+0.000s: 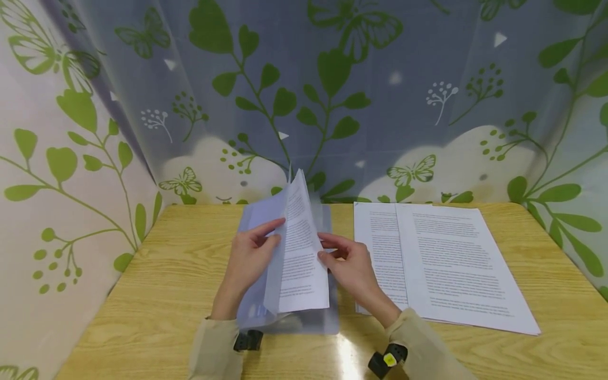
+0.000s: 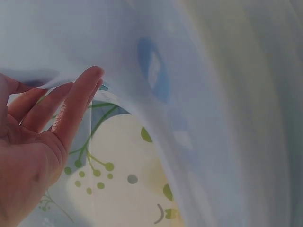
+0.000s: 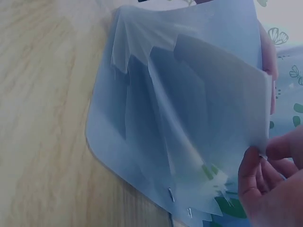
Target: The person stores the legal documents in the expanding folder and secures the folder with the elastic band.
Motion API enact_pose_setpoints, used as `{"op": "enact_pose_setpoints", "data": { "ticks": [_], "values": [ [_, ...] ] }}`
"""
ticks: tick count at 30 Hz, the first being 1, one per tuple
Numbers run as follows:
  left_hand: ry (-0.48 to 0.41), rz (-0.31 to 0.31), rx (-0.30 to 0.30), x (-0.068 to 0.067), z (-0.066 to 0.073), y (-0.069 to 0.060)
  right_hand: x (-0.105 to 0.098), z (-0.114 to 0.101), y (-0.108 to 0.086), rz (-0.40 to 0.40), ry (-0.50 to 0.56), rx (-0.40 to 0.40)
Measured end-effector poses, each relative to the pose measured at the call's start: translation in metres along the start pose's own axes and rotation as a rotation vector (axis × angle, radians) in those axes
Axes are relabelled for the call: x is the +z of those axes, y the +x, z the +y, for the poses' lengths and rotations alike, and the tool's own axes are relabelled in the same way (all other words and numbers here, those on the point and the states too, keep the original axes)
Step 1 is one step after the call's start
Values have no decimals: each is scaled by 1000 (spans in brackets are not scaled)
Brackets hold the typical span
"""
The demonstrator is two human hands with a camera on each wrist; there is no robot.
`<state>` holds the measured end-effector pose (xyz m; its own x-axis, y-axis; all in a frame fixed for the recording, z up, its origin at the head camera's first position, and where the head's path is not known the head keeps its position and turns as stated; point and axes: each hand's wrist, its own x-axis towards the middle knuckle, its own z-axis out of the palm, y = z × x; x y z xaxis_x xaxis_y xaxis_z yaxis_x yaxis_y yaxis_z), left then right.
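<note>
A translucent plastic folder point(image 1: 256, 295) with several clear leaves lies open on the table, some of them raised and fanned in the right wrist view. A printed stack of paper point(image 1: 304, 264) stands tilted up over it, along a clear plastic leaf point(image 1: 274, 285). With thumb and fingers my left hand point(image 1: 249, 258) pinches that leaf at its left side; the left wrist view shows the hand point(image 2: 42, 146) at the edge of the plastic. My right hand point(image 1: 351, 264) pinches the right edge of the paper between thumb and fingers. Where the paper's far side meets the plastic is hidden.
To the right, two overlapping printed paper stacks point(image 1: 456, 264) lie flat on the wooden table point(image 1: 161, 295). A patterned curtain point(image 1: 294, 95) with leaves and butterflies encloses the back and sides. Black straps point(image 1: 248, 340) are on both wrists.
</note>
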<state>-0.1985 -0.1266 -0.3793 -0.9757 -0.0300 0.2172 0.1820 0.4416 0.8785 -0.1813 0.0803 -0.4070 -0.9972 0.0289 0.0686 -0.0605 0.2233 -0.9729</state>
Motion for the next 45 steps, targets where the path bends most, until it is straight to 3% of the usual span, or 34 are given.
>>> {"op": "enact_pose_setpoints", "data": {
  "ticks": [8,13,26,45],
  "values": [
    [17,-3,17,1,-3,0,-1,-5,2,-36,-128,-137],
    [30,11,25,2,-3,0,1,-7,4,-68,-99,-90],
    [-8,5,23,3,-3,-2,5,-2,12,-30,17,48],
    [-7,22,46,6,0,-4,15,-5,14,-88,-42,-5]
  ]
}}
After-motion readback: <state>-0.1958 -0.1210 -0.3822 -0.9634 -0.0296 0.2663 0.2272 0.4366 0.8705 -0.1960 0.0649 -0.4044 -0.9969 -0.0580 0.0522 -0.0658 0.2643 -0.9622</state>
